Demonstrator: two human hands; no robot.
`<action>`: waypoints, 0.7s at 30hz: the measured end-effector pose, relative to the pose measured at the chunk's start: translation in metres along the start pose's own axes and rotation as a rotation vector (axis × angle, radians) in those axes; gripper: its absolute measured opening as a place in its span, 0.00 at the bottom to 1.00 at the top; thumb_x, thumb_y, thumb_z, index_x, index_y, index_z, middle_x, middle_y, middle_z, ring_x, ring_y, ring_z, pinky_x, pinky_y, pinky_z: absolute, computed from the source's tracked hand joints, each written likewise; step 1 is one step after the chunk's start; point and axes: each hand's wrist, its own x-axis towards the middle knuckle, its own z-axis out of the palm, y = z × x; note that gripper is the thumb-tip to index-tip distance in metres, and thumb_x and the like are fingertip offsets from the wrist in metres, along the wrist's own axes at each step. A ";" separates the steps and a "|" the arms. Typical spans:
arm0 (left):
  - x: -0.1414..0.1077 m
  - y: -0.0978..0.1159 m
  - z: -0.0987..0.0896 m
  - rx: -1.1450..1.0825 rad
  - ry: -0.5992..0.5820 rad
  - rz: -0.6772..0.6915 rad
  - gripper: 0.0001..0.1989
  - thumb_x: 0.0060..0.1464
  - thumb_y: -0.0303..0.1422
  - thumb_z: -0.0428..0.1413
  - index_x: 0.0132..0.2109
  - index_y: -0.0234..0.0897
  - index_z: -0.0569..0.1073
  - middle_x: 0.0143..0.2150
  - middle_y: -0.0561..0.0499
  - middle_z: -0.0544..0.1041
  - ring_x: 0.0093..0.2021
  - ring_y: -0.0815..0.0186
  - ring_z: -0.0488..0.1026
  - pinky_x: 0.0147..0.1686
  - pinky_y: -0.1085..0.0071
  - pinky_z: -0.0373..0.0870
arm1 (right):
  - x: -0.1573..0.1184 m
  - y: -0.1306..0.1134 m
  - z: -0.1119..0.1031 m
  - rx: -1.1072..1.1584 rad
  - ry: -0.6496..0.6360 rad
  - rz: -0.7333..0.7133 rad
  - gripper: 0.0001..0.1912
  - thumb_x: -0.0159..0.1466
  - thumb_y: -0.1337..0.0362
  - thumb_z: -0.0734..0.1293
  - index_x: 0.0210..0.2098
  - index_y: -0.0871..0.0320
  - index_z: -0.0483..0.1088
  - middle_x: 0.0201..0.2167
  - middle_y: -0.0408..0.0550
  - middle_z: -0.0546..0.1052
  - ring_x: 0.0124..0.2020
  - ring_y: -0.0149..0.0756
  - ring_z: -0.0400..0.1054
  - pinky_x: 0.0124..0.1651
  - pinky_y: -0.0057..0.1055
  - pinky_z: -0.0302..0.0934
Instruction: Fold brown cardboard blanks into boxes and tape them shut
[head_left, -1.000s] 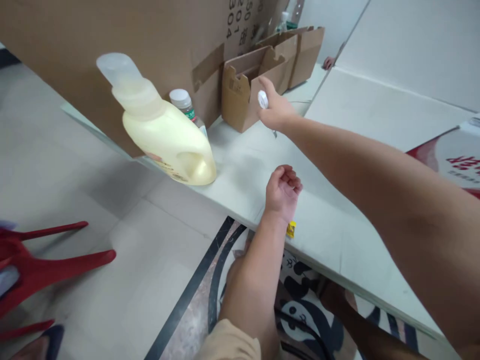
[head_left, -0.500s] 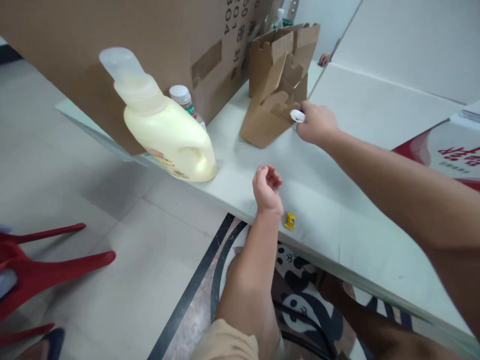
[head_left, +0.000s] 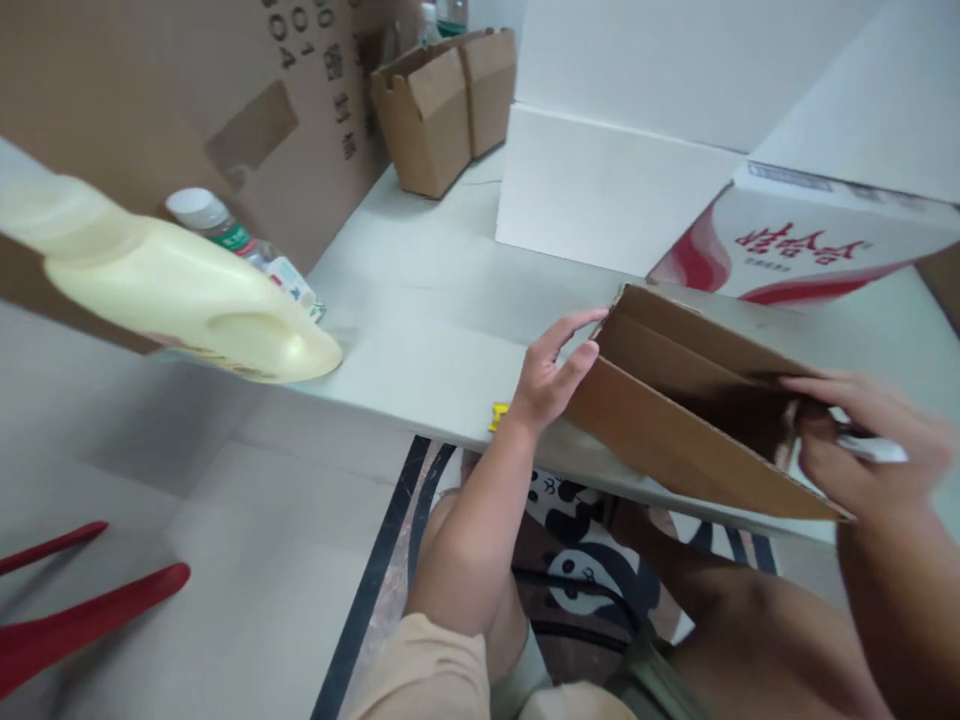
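Observation:
An open-topped brown cardboard box [head_left: 690,430] lies tilted at the table's front edge, its opening facing me and its inside dark. My left hand [head_left: 551,375] holds the box's left end, thumb and fingers at the corner. At the opposite end, my right hand [head_left: 870,435] grips the short wall, with fingers reaching inside; it is blurred. A slim white and black object [head_left: 870,447] shows within that same hand, its kind unclear. Just left of my left wrist is a small yellow wrapped candy [head_left: 498,416], partly hidden by the wrist.
A pale yellow detergent bottle [head_left: 195,295] and a white-capped clear bottle [head_left: 232,235] stand at left beside a large carton [head_left: 172,110]. Small cardboard boxes [head_left: 442,110] stand at the back. A red-and-white carton [head_left: 802,240] is at right. Red stool legs [head_left: 97,610] show on the floor.
One cardboard box has come from the back of the table to the front edge in my right hand. My left hand has moved onto it. The view has swung right.

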 end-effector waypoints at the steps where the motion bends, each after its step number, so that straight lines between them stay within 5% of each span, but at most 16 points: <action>1: 0.002 -0.003 0.009 -0.008 -0.057 0.004 0.21 0.58 0.52 0.58 0.51 0.46 0.81 0.58 0.46 0.78 0.63 0.56 0.72 0.65 0.57 0.63 | -0.006 0.007 0.002 0.000 0.009 0.060 0.04 0.53 0.60 0.66 0.29 0.44 0.71 0.33 0.54 0.79 0.38 0.49 0.78 0.46 0.51 0.70; 4: 0.007 -0.014 0.028 -0.002 -0.101 -0.002 0.22 0.55 0.52 0.61 0.50 0.44 0.82 0.59 0.44 0.78 0.64 0.54 0.71 0.67 0.54 0.62 | -0.022 0.029 0.011 0.072 0.058 0.358 0.09 0.54 0.60 0.66 0.34 0.46 0.75 0.40 0.53 0.79 0.36 0.45 0.75 0.45 0.50 0.69; 7: 0.008 -0.023 0.040 0.131 -0.148 -0.016 0.21 0.57 0.52 0.59 0.47 0.43 0.84 0.55 0.43 0.80 0.66 0.51 0.69 0.69 0.50 0.59 | -0.036 0.045 0.013 0.214 0.065 0.558 0.13 0.58 0.58 0.66 0.42 0.45 0.76 0.36 0.49 0.77 0.32 0.40 0.71 0.42 0.47 0.68; 11: 0.001 -0.028 0.054 0.250 -0.151 -0.041 0.23 0.58 0.53 0.57 0.42 0.41 0.85 0.51 0.42 0.82 0.68 0.50 0.67 0.70 0.51 0.59 | -0.049 0.053 0.009 0.390 0.153 0.428 0.09 0.62 0.61 0.67 0.42 0.46 0.75 0.47 0.48 0.77 0.46 0.38 0.73 0.52 0.43 0.67; 15: -0.001 -0.038 0.058 0.312 -0.047 -0.041 0.22 0.58 0.49 0.60 0.54 0.42 0.78 0.56 0.44 0.79 0.65 0.52 0.70 0.68 0.55 0.61 | -0.059 0.061 0.013 0.700 0.332 0.433 0.16 0.61 0.64 0.71 0.46 0.43 0.67 0.44 0.42 0.79 0.43 0.32 0.76 0.48 0.35 0.71; 19: 0.005 -0.054 0.046 0.403 -0.128 0.103 0.31 0.55 0.50 0.62 0.64 0.51 0.68 0.67 0.48 0.70 0.67 0.53 0.68 0.68 0.54 0.62 | -0.064 0.075 0.014 0.705 0.278 0.268 0.03 0.64 0.65 0.69 0.37 0.49 0.75 0.40 0.44 0.83 0.48 0.39 0.78 0.58 0.43 0.71; 21: 0.008 -0.056 0.041 0.500 -0.190 0.107 0.26 0.58 0.50 0.59 0.62 0.53 0.71 0.69 0.49 0.68 0.70 0.53 0.64 0.70 0.53 0.60 | -0.066 0.079 0.009 0.701 0.214 0.200 0.09 0.65 0.67 0.67 0.31 0.51 0.78 0.39 0.43 0.84 0.50 0.40 0.78 0.62 0.47 0.69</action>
